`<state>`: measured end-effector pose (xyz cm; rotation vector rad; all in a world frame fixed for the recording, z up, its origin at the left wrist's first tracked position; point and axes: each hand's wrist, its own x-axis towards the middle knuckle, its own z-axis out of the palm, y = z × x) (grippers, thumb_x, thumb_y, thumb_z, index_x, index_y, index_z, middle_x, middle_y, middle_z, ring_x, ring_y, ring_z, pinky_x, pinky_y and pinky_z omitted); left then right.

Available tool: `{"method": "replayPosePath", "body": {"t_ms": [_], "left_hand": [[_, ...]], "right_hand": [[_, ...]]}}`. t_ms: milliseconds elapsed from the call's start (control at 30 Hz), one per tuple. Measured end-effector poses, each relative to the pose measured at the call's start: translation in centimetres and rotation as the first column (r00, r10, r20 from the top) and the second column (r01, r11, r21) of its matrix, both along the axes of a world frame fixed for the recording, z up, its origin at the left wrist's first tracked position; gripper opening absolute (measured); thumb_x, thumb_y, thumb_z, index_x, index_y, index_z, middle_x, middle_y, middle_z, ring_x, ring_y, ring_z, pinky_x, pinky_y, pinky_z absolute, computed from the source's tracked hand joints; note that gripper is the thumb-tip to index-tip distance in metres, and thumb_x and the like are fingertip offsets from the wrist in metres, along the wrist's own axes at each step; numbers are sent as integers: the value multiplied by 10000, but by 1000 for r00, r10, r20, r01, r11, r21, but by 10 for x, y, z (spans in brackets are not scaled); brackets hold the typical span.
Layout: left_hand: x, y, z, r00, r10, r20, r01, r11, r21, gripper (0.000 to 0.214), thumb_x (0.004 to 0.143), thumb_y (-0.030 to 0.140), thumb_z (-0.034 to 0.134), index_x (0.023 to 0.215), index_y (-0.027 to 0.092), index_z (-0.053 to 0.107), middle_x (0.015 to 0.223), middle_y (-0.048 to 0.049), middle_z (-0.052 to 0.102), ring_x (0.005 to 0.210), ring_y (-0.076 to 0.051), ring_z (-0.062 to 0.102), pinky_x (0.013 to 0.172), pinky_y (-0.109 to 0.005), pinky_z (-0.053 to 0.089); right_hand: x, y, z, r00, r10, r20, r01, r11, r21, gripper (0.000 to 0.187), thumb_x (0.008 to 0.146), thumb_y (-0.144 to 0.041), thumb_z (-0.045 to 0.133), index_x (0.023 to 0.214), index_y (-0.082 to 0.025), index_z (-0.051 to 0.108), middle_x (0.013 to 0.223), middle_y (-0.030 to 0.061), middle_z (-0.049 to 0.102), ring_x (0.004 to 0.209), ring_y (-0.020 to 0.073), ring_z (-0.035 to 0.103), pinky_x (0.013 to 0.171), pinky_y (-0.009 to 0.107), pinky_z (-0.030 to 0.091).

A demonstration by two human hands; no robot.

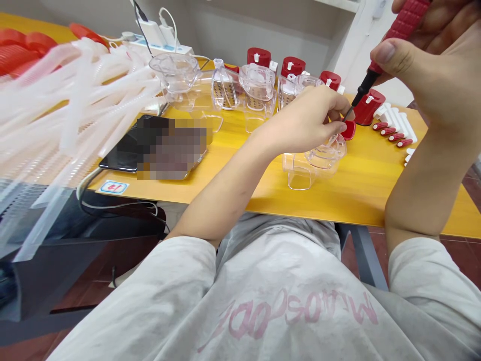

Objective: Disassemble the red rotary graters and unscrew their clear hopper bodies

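In the head view, my right hand (432, 70) grips a screwdriver (399, 31) by its red handle. The dark shank slants down to the left, its tip beside the fingertips of my left hand (326, 118). These fingers are pinched together at a small red part (349, 131); what exactly they hold is hidden. Directly below is a clear plastic housing (300, 173) with a round mouth, on the yellow table (240, 195). Whether my left hand touches the housing, I cannot tell.
Behind stand several clear housings (257, 82), perforated drums (224, 93) and red caps (293, 66). White handles with red ends (396, 125) lie at the right. A phone (130, 145) and a heap of translucent strips (71, 100) occupy the left, with cables by a power strip (184, 49).
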<state>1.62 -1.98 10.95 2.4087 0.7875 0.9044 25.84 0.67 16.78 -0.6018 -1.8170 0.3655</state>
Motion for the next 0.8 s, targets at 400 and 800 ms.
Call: {"method": "replayPosePath", "body": {"t_ms": [400,800], "left_hand": [[2,1,0,1000,-15,20,15,1000,-20,156,987,196,701,891,239,816,853,-56,775,843,-258,696,832,-449,510],[3,-3,4,1000,2,-4,-2,999,-42,195,1020,175,659,1007,185,853,829,-59,761,806,-210,645,769,-368,484]], "right_hand": [[2,-13,2,992,76,104,-75,997,-17,612,814,-405,1084,1364,-256,861,1124,5,860,1062,204,880,824,257,755],[-1,-24,7,980,-34,197,26,999,44,608,891,-710,989,1374,-355,891,1219,2,790,931,154,778,818,256,754]]}}
